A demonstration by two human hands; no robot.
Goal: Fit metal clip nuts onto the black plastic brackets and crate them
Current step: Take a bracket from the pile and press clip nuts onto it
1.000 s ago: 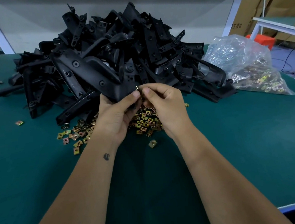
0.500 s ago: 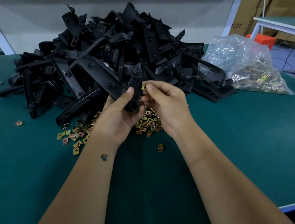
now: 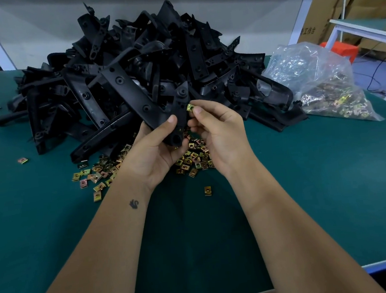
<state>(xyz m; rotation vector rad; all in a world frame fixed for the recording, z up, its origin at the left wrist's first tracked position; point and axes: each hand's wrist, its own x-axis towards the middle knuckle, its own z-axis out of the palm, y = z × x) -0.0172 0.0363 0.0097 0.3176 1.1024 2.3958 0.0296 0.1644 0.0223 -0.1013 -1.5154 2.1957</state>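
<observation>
The left hand (image 3: pixel 157 147) has its grip wrapped round the lower end of a black bracket (image 3: pixel 180 114), thumb on its face, held up just in front of the bracket pile (image 3: pixel 138 64). The right hand (image 3: pixel 218 132) pinches a clip nut (image 3: pixel 190 107) between thumb and forefinger, against the bracket's right edge. Loose nuts (image 3: pixel 101 173) lie scattered on the green surface (image 3: pixel 307 183) under both hands, at the pile's near foot; one stray nut (image 3: pixel 207 191) sits nearer still. Right of the pile lies a clear bag (image 3: pixel 317 81) of nuts.
</observation>
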